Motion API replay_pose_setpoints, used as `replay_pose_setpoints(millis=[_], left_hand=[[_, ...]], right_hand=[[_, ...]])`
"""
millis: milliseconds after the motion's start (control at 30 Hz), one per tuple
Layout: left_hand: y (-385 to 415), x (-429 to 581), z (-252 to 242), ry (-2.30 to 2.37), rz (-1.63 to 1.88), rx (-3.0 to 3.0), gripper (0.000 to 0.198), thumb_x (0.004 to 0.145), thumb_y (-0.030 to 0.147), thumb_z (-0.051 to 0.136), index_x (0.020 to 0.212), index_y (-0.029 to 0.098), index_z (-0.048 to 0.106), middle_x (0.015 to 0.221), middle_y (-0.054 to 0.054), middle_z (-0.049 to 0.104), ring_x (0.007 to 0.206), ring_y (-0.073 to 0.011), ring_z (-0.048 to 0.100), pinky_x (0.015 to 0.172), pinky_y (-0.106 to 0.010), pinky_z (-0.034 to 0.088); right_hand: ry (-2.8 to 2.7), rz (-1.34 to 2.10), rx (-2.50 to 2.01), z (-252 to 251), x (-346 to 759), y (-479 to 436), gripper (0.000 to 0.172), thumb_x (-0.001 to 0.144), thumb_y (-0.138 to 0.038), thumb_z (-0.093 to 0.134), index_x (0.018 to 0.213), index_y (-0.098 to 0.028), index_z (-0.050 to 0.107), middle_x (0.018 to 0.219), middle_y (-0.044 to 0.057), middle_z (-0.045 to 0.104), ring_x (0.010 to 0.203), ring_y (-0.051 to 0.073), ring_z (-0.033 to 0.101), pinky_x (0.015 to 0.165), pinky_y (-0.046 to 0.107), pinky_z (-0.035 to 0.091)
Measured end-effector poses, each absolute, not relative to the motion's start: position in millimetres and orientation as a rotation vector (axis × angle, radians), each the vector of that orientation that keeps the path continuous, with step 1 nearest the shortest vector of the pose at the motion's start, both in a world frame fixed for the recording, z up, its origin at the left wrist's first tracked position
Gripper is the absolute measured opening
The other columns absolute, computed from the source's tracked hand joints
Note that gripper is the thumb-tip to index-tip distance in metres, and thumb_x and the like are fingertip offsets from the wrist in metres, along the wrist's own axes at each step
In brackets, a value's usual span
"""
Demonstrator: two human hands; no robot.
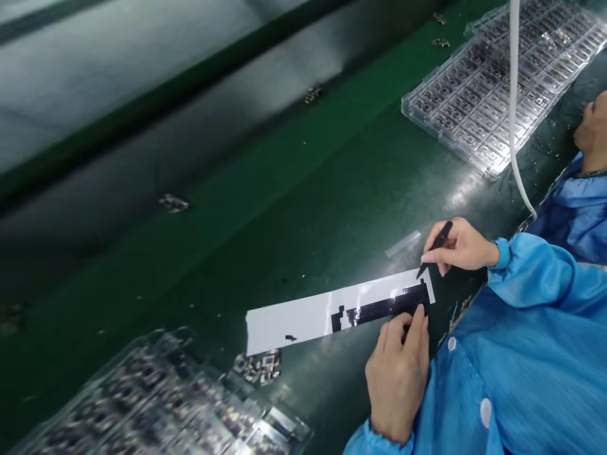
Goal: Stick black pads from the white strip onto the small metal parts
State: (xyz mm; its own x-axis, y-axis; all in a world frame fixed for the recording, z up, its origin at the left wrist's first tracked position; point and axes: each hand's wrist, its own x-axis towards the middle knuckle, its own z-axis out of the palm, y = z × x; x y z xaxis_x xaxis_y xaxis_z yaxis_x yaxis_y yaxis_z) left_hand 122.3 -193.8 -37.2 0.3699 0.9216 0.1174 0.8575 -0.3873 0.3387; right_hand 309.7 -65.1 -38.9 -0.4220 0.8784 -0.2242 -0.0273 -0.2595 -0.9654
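A long white strip lies on the green table, with black adhesive-like pieces along its lower side and right part. My left hand is at the strip's near edge, its fingers bent and close together, fingertips touching the strip beside the black pieces. Above the strip's right end, my right hand is closed around black tweezers, whose tip points down at the white surface by the black piece. A short translucent strip rests just beyond the white one.
Clear trays of small metallic parts stand at the upper right and lower left. Loose parts lie beside the white strip, others farther off. A white cable hangs at right, near another person's hand and blue sleeve.
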Motion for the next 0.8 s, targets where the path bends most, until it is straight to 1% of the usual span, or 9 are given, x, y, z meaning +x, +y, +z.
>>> replay_pose_setpoints(millis=[100, 200, 300, 400, 567, 800], left_hand=[[-189.6, 131.0, -39.8, 1.627, 0.325, 2.465, 0.030, 0.091, 0.023, 0.048, 0.115, 0.015, 0.063, 0.083, -0.006, 0.062, 0.070, -0.0160, 0.058, 0.057, -0.026, 0.043], [-180.6, 137.3, -38.5, 1.688, 0.171, 2.454, 0.034, 0.093, 0.028, 0.043, 0.121, 0.018, 0.059, 0.082, -0.005, 0.060, 0.070, -0.0155, 0.058, 0.050, -0.024, 0.039], [-175.2, 140.4, -36.9, 1.704, 0.076, 2.446, 0.035, 0.094, 0.029, 0.040, 0.123, 0.019, 0.058, 0.082, -0.005, 0.058, 0.070, -0.0151, 0.057, 0.046, -0.023, 0.035], [-174.2, 140.3, -37.0, 1.695, 0.048, 2.445, 0.036, 0.094, 0.030, 0.038, 0.122, 0.019, 0.058, 0.081, -0.005, 0.057, 0.069, -0.0148, 0.057, 0.046, -0.023, 0.035], [-175.6, 138.2, -39.4, 1.686, 0.077, 2.407, 0.036, 0.094, 0.030, 0.039, 0.123, 0.020, 0.058, 0.080, -0.004, 0.056, 0.069, -0.0148, 0.055, 0.047, -0.022, 0.035], [-173.9, 138.2, -37.6, 1.676, 0.074, 2.407, 0.036, 0.094, 0.030, 0.038, 0.123, 0.021, 0.058, 0.080, -0.003, 0.055, 0.065, -0.0139, 0.054, 0.047, -0.023, 0.034]], right_hand=[[-1.351, 1.747, -1.128, -39.8, 318.1, -77.4, 0.028, 0.069, -0.034, 0.074, 0.072, -0.014, 0.054, 0.045, -0.005, 0.056, 0.040, 0.010, 0.058, 0.039, 0.018, 0.047], [-1.360, 1.718, -1.143, -43.7, 318.7, -77.1, 0.028, 0.067, -0.034, 0.074, 0.072, -0.014, 0.054, 0.044, -0.006, 0.055, 0.039, 0.010, 0.058, 0.039, 0.018, 0.046], [-1.384, 1.715, -1.160, -44.7, 316.6, -74.5, 0.029, 0.065, -0.033, 0.076, 0.071, -0.015, 0.054, 0.045, -0.006, 0.055, 0.039, 0.010, 0.058, 0.039, 0.019, 0.045], [-1.404, 1.740, -1.176, -43.6, 315.4, -74.1, 0.030, 0.064, -0.033, 0.077, 0.071, -0.015, 0.054, 0.046, -0.006, 0.056, 0.040, 0.010, 0.058, 0.039, 0.019, 0.046], [-1.422, 1.754, -1.184, -43.0, 314.9, -73.8, 0.028, 0.067, -0.034, 0.074, 0.072, -0.014, 0.055, 0.047, -0.005, 0.055, 0.041, 0.010, 0.058, 0.039, 0.019, 0.046], [-1.431, 1.760, -1.197, -41.7, 314.0, -72.4, 0.031, 0.064, -0.035, 0.076, 0.071, -0.014, 0.055, 0.048, -0.005, 0.056, 0.041, 0.010, 0.059, 0.039, 0.018, 0.046]])
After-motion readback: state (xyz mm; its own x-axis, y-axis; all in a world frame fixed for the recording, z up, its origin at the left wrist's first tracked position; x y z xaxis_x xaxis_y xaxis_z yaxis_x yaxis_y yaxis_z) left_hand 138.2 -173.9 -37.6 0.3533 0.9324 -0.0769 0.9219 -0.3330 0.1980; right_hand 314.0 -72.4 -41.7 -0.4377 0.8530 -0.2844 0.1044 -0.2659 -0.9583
